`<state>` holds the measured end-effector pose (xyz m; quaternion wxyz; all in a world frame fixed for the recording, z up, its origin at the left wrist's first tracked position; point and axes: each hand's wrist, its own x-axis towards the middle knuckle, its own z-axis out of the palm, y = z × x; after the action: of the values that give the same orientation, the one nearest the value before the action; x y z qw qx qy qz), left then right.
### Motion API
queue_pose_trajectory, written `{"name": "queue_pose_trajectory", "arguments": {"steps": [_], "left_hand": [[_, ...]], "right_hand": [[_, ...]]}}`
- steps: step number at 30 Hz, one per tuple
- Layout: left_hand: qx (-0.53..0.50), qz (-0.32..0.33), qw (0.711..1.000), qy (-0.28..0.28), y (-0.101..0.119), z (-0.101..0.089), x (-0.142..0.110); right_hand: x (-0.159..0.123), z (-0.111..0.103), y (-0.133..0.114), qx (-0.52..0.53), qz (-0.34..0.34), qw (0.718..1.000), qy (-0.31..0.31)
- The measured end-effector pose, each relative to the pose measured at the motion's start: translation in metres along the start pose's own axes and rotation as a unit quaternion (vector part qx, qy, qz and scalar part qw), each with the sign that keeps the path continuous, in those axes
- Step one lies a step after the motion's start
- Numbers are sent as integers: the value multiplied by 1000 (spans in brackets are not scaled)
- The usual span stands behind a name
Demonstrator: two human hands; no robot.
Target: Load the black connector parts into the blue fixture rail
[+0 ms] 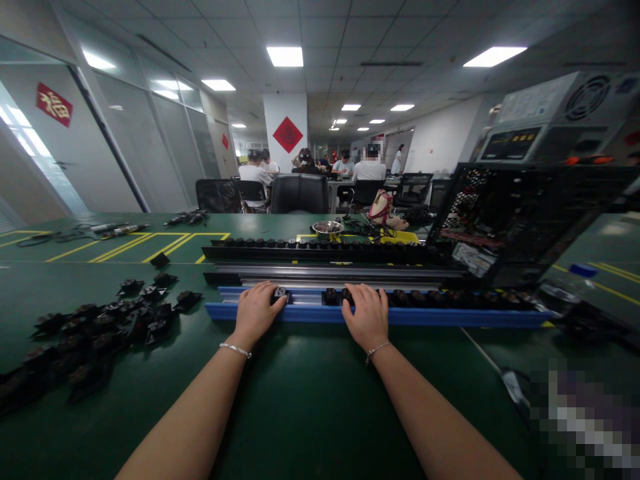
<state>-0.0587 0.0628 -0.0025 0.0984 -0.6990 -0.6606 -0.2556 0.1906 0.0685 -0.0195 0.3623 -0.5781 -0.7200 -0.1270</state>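
A long blue metal rail (310,313) lies across the green table in front of me, with a row of black socket modules (455,298) seated along its right part. Near the rail's left end, my left hand (257,310) grips one black socket module (281,293) between thumb and fingers, in the channel. A gap of bare channel separates it from the row. My right hand (367,312) curls over the left part of the row, its thumb and fingers around another socket module (346,295). The palm side of both hands is hidden.
Loose black socket modules (105,333) are heaped at the left. Behind the blue rail lie black and silver rails (330,272), a filled black rail (315,252) and a metal bowl (327,228). An open computer case (530,220) stands at right. People (370,170) sit farther back.
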Motion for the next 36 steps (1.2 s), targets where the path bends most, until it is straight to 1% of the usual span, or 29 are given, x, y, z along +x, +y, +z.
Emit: {"name": "queue_pose_trajectory", "arguments": {"steps": [10, 29, 34, 36], "left_hand": [[0, 2, 1000, -12, -4, -3, 1], [16, 13, 1000, 6, -15, -5, 1], [19, 13, 1000, 4, -18, -5, 2], [19, 10, 1000, 12, -21, -4, 2]], "right_hand": [[-1, 2, 1, 2, -3, 1000, 6], [0, 0, 0, 7, 2, 1000, -3], [0, 1, 0, 10, 2, 1000, -4], [0, 1, 0, 10, 3, 1000, -3]]}}
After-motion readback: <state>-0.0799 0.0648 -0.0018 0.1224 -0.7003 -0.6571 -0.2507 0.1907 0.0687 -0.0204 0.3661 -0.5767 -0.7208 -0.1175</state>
